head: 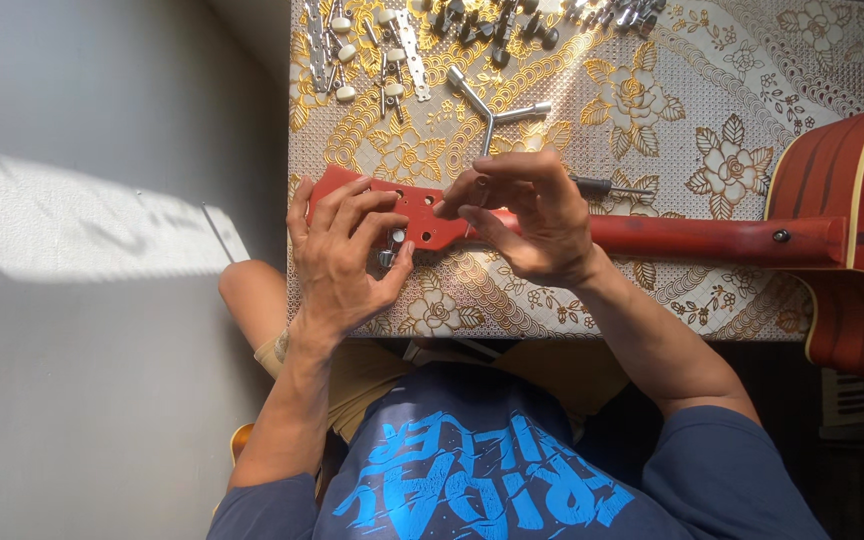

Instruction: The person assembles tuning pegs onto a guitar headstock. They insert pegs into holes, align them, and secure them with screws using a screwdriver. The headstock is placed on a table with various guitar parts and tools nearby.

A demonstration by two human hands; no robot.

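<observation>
Head view: one red guitar headstock (407, 210) on the counter (652, 110); left hand (344, 250) curled, pinching one tuning peg (392, 245); right hand (527, 215) fingertips pinched together above. One three-armed wrench (492, 108) far.

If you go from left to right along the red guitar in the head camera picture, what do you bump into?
Left hand on the red headstock → right hand → red guitar neck → small strap button → striped guitar body.

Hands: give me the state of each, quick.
Left hand: closed around the red guitar headstock, thumb by a tuning peg.
Right hand: fingertips pinched together over the headstock; what they hold cannot be told.
</observation>
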